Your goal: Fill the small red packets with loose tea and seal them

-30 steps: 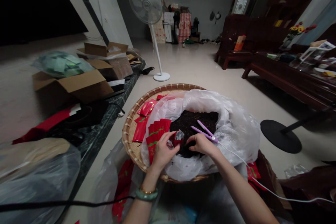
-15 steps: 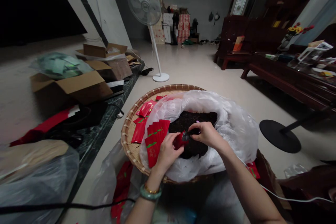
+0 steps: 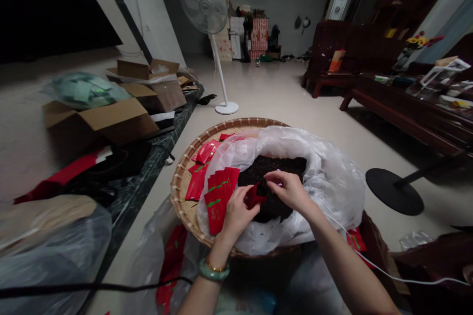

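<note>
My left hand is closed round a small red packet, whose mouth faces right with dark stuff showing in it. My right hand is right by that mouth, fingers bent and drawn together; what they hold is hidden, though a speck of purple shows by them. Below both hands lies a heap of dark, crumbly loose material in a white plastic bag. A fanned stack of red packets with green marks rests on the bag's left edge. Further red packets lie in the round woven tray.
A white standing fan is beyond the tray. Open cardboard boxes and plastic bags stand to the left. A black round base and a dark wooden table are at right. A white cable runs past my right forearm.
My right hand has shifted slightly, its fingers now more curled at the packet's mouth. Dark stuff now shows in the mouth, where a clear, shiny lining showed before. My left hand stays almost still.
</note>
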A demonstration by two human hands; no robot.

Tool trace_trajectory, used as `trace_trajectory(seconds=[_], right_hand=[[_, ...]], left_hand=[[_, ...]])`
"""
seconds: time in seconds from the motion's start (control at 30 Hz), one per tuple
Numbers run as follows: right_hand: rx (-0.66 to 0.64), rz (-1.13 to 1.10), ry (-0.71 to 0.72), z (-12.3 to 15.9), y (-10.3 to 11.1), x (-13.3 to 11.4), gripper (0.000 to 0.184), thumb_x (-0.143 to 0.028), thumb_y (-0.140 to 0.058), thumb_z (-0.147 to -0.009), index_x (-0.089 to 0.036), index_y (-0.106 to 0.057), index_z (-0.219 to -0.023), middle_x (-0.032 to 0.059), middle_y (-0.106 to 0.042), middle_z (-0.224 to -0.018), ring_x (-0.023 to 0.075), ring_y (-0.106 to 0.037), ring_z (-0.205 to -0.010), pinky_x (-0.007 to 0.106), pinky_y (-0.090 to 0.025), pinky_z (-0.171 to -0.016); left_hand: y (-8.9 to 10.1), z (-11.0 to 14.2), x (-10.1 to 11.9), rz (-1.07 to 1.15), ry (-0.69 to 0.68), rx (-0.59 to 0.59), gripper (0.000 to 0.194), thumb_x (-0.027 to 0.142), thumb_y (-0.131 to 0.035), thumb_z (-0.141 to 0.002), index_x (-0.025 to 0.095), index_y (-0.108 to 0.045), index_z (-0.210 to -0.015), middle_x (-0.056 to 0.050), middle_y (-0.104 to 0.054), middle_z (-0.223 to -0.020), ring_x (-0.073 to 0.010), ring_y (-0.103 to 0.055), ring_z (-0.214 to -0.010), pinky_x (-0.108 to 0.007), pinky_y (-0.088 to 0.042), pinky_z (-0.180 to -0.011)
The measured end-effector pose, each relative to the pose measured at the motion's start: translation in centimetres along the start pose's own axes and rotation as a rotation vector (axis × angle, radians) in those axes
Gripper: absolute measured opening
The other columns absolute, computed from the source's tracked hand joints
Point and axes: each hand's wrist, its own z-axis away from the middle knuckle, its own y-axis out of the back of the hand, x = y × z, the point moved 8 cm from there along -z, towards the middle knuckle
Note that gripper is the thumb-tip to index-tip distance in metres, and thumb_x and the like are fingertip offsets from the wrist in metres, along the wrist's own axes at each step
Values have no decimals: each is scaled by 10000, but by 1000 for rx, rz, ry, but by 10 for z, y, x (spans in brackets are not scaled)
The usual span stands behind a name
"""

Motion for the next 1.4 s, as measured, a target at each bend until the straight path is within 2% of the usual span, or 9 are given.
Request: trace_trajectory(seconds=[0.2, 0.33, 0.43, 0.63, 0.8, 1.03, 1.13, 1.23, 1.4], right_hand=[[-89, 105, 115, 6, -13, -2, 211, -170, -512, -859, -175, -709, -936, 65, -708, -913, 182, -634, -867, 312, -472, -816], [-28, 84, 88, 7, -10, -2, 186, -215, -530, -876, -188, -695, -958, 50, -691, -901, 161, -622, -825, 277, -468, -766], [-115, 194, 94, 10, -21, -3, 168, -247, -583, -857, -194, -697, -968, 56, -673, -896, 166, -616, -823, 273, -456, -767], [-221, 367, 14, 11, -33, 1, 257, -292, -532, -897, -185, -719, -756, 62, -663, -772, 182, -623, -775, 267, -425, -718], [-212, 359, 61, 12, -33, -8, 262, -385, -511, -907, -230, -721, -916, 43, -671, -840, 168, -611, -795, 243, -395, -670], [-212, 396, 67, 12, -38, -8, 255, -408, -579, -862, -203, -731, -871, 61, -656, -882, 166, -609, -796, 242, -402, -674], [-203, 348, 84, 10, -38, -3, 157, -292, -597, -857, -192, -715, -881, 56, -670, -872, 167, -613, -792, 247, -417, -687], [-159, 193, 67, 7, -27, 5, 146, -179, -538, -867, -174, -683, -877, 34, -676, -800, 158, -617, -741, 256, -447, -697], [-231, -115, -11, 6, -18, 21, 184, -231, -473, -885, -170, -646, -867, 3, -649, -736, 143, -624, -673, 244, -493, -628]], left_hand=[[1, 1, 1, -15, -36, 17, 444, 175, -650, -687, 195, -571, -1123, -52, -606, -1014, -183, -627, -830, -315, -537, -714], [1, 1, 3, -31, -45, 15, 437, 177, -657, -689, 199, -578, -1118, -50, -613, -1002, -179, -628, -811, -313, -537, -704], [1, 1, 5, -39, -50, 19, 437, 189, -660, -697, 204, -578, -1126, -54, -615, -1008, -183, -629, -815, -319, -538, -705], [0, 2, 5, -40, -64, 11, 436, 171, -656, -703, 210, -577, -1129, -57, -610, -1013, -188, -626, -848, -324, -537, -726], [-1, 2, 2, -49, -40, -8, 453, 153, -650, -699, 194, -555, -1140, -67, -598, -1032, -203, -623, -869, -338, -542, -722], [-1, 1, 5, -68, -45, -15, 481, 136, -646, -691, 194, -549, -1158, -71, -585, -1010, -227, -596, -925, -382, -518, -797], [4, -1, 0, -73, -22, 12, 481, 210, -684, -685, 192, -573, -1152, -89, -592, -1031, -270, -563, -998, -465, -472, -875], [6, -5, -14, 167, 75, -16, 559, 295, -711, -674, 195, -548, -1199, -108, -586, -1173, -277, -537, -1123, -470, -434, -956], [-18, 3, -30, 757, 406, -285, 610, 342, -717, -663, 127, -544, -1207, -127, -682, -1099, -246, -653, -987, -396, -516, -862]])
